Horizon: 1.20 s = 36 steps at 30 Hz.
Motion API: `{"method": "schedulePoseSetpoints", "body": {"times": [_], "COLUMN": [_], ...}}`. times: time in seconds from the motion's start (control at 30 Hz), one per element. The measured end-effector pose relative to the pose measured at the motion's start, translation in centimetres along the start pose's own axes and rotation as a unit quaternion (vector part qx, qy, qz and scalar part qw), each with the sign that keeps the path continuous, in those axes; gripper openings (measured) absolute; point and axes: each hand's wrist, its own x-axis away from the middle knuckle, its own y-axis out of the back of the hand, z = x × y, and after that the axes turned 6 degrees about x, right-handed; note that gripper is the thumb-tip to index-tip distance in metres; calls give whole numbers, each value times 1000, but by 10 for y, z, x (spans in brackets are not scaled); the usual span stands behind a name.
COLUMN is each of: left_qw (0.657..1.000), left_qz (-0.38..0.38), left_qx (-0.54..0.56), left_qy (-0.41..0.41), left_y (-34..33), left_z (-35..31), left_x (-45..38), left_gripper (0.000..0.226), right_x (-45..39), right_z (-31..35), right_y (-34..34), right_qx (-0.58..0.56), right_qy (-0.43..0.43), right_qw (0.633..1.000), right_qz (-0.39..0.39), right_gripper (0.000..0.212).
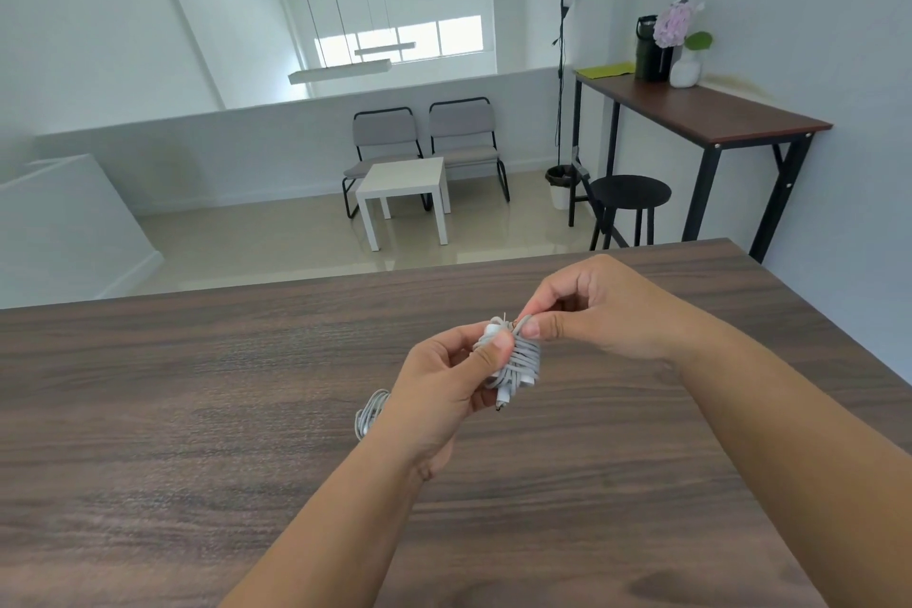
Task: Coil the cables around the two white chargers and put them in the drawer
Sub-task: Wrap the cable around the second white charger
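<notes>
Head view:
Charger (pixel 513 360): held above the table (pixel 197 410), wound in cable; long axis near upright, plug tip pointing down toward the viewer.
Left hand (pixel 444 390): charger is gripped.
Right hand (pixel 597 306): cable end is pinched at the top.
Second charger (pixel 367 415): lies coiled on the table, half hidden by the left hand.

One white charger (pixel 511 358) is almost hidden under its grey-white cable, which is wound tightly round it in many turns, and it is held upright above the wooden table (pixel 197 410) with a short cable end and plug poking out at the bottom. A second wound charger bundle (pixel 369 412) lies on the table just to the left, partly hidden behind a wrist.
</notes>
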Motion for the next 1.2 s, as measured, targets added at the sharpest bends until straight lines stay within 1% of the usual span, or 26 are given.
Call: {"method": "schedulePoseSetpoints", "body": {"times": [0.07, 0.13, 0.33, 0.5, 0.6, 0.63, 0.7, 0.77, 0.8, 0.87, 0.93, 1.07, 1.2], "left_qw": [1000, 1000, 996, 994, 992, 992, 991, 992, 992, 991, 989, 986, 986], "left_qz": [0, 1, -14, -37, -43, -42, -36, -31, -29, -29, -33, -30, -30], "left_qx": [4, 14, 84, 101, 113, 118, 124, 123, 123, 132, 145, 164, 156], "left_qy": [2, 10, 34, 22, 21, 21, 20, 14, 8, -5, -13, -19, -45], "left_y": [0, 0, -1, -10, -11, -10, -9, -9, -10, -10, -8, -5, -6], "left_z": [-2, -2, 8, 16, 20, 20, 17, 13, 11, 9, 7, 7, 7], "left_x": [0, -1, 2, 3, 5, 5, 4, 4, 4, 6, 7, 9, 10], "left_gripper": [46, 47, 40, 47, 45, 45, 48, 49, 50, 52, 53, 50, 46], "right_x": [-1, -3, -4, 4, 8, 9, 12, 14, 14, 13, 13, 15, 15], "right_z": [-1, -3, -5, -4, -5, -6, -5, -1, 1, 5, 7, 7, 8], "right_y": [0, -2, -9, -16, -21, -21, -18, -15, -14, -15, -17, -17, -18], "right_qx": [-21, -19, 81, 161, 177, 169, 113, 70, 71, 96, 110, 105, 44], "right_qy": [2, 15, 64, 112, 108, 97, 81, 92, 107, 142, 154, 139, 113], "right_qw": [1000, 1000, 994, 978, 974, 976, 985, 987, 985, 975, 969, 971, 979], "right_qz": [-1, -12, -25, -70, -90, -95, -100, -113, -119, -138, -160, -166, -164], "right_gripper": [11, 10, 6, 12, 14, 12, 7, 19, 20, 16, 14, 17, 20]}}
